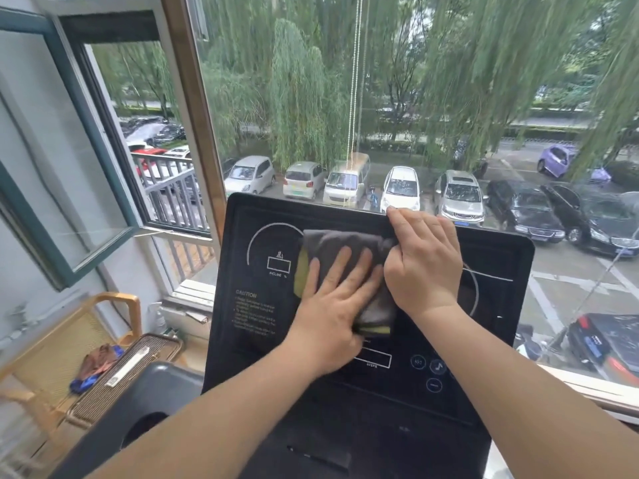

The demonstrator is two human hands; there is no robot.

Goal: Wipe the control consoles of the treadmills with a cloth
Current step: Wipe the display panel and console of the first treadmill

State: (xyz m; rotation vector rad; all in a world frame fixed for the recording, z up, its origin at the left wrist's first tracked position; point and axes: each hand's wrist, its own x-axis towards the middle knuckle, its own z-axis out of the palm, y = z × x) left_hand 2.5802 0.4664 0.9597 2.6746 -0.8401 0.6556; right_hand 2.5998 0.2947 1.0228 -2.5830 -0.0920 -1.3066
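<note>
A black treadmill control console (pixel 256 305) fills the middle of the view, with white dial markings, an incline box and a caution text on its left side. A grey cloth (pixel 342 243) with a yellow underside lies flat on the panel's upper centre. My left hand (pixel 333 305) presses down on the cloth with fingers spread. My right hand (pixel 423 261) rests on the cloth's right edge, its fingers bent and reaching the console's top rim.
Round buttons (pixel 428 369) sit on the console's lower right. A big window behind the console looks onto parked cars, and a bead cord (pixel 353 98) hangs there. A wicker chair (pixel 69 344) and an open window sash (pixel 69 160) stand on the left.
</note>
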